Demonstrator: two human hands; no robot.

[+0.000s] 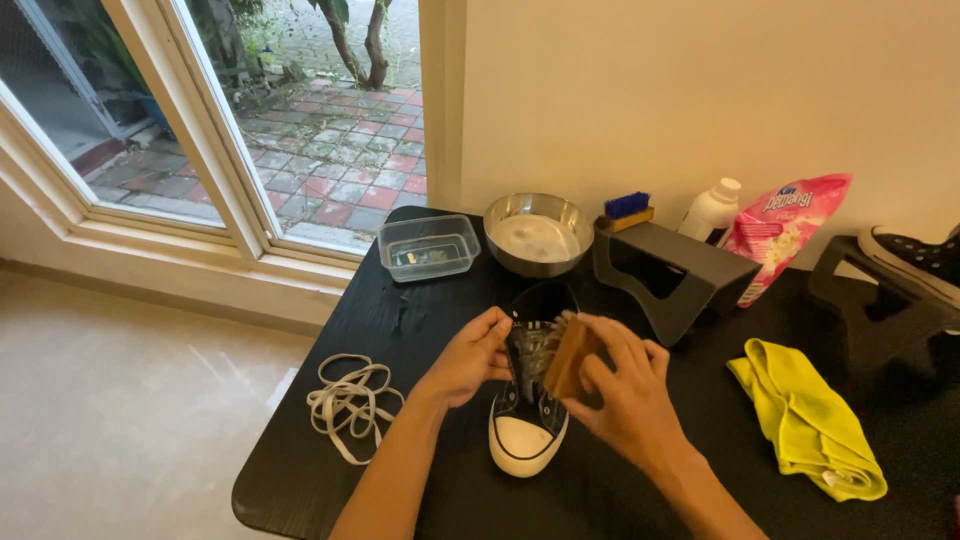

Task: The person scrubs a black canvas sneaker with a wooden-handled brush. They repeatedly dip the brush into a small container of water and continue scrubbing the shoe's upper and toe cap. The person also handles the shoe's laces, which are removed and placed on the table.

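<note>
Lengthwise toward the person, black sneaker (527,420), white toe nearest.

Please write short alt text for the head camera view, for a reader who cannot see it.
On a black table, the left hand steadies a black sneaker with a white toe cap while the right hand presses a wooden brush onto it. White laces, a steel bowl and a yellow cloth lie nearby.

Sneaker (527,420) is sitting near-center on the table (300,470), laces (347,400) lying left of it. Bowl (537,233) is sitting behind, cloth (810,420) lying right.
</note>
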